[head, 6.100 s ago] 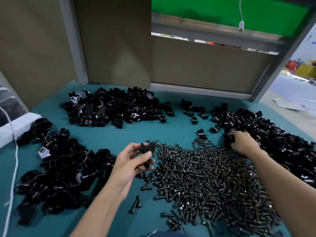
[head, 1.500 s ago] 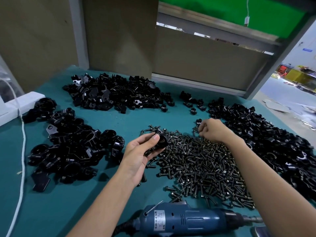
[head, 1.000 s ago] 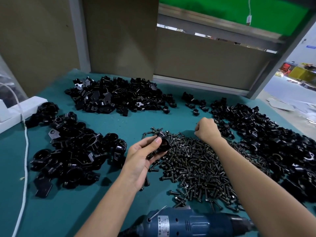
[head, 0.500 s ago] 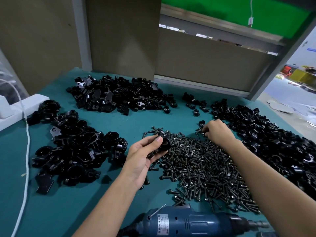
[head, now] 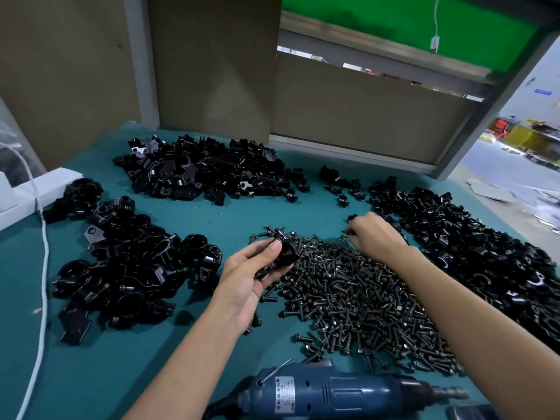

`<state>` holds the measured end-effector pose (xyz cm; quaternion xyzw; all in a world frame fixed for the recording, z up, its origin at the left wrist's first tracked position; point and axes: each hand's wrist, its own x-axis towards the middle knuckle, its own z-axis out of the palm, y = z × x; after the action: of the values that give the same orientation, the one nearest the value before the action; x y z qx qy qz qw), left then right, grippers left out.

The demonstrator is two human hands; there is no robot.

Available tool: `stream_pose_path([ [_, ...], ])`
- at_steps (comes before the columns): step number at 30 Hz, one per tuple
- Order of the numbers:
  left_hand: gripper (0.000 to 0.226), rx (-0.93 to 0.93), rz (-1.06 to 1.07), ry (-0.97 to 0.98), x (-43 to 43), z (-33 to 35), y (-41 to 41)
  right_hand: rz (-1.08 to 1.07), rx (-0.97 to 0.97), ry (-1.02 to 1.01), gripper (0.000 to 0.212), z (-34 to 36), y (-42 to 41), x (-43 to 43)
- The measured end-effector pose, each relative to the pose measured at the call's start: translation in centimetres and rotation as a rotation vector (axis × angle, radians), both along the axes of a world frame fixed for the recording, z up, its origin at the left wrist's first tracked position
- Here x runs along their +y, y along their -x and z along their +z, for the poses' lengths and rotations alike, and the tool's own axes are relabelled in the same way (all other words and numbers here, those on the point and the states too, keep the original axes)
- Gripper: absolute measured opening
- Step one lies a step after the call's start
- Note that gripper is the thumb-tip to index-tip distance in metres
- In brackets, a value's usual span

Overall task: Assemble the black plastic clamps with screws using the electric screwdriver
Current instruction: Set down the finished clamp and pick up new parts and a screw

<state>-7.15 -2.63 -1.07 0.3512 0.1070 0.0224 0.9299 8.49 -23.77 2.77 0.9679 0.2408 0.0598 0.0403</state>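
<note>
One black plastic clamp is sitting pinched in the left hand over the dark metal screw pile, right hand curling into it, catch unclear; blue electric screwdriver lying untouched, so screwing probably unstarted

Brown panels and a grey post back the teal-covered desk. A green board hangs above. A bright, pale floor shows at right.

The left hand and right hand are bare. The left arm and right arm are bare too, and slim.
</note>
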Motion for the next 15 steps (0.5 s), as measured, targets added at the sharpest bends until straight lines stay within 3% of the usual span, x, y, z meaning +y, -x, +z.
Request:
stream_pose_path([
  [4, 0.033, -0.001, 0.031, 0.045, 0.1, 0.1, -0.1, 0.042, 0.159, -0.953, 0.012, 0.9, 5.3, 2.9],
  [6, 0.026, -0.022, 0.051, 0.054, 0.0, 0.1, -0.1, 0.138, 0.321, -1.281, 0.017, 0.7, 8.6, 4.7],
  [8, 0.024, -0.031, 0.063, 0.045, -0.1, 0.1, -0.1, 0.17, 0.365, -1.439, 0.02, 0.2, 10.9, 6.2],
  [15, 0.033, -0.046, 0.061, 0.103, 0.0, 0.2, 0.2, 0.084, 0.178, -1.548, 0.019, -0.8, 12.7, 8.2],
])
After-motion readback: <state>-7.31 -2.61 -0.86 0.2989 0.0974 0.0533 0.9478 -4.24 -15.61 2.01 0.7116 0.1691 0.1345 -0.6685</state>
